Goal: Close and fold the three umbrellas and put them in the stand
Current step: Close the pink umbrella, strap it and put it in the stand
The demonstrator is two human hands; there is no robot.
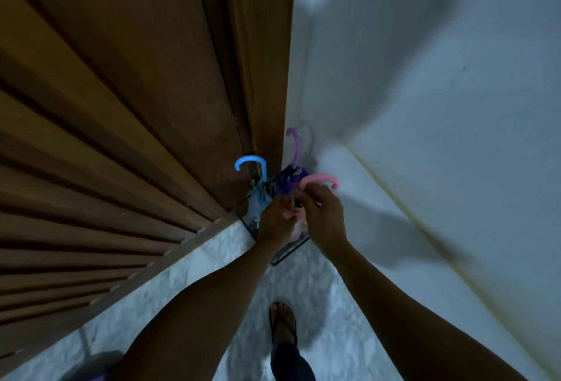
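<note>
Three folded umbrellas stand in a black wire stand point(285, 254) in the corner between the door and the wall. The blue umbrella point(253, 168) with its hooked handle is at the left. The purple umbrella point(296, 149) leans at the back. The pink umbrella point(321, 178) is at the front right. My left hand point(277, 218) grips the pink umbrella's folded canopy inside the stand. Just under the pink hook, my right hand point(323, 213) curls round that umbrella's shaft. The lower parts of all the umbrellas are hidden by my hands.
A brown wooden slatted door point(121, 137) fills the left side. A white wall point(440, 137) runs along the right. The floor point(318, 289) is pale marble. My sandalled foot point(283, 323) stands a step behind the stand.
</note>
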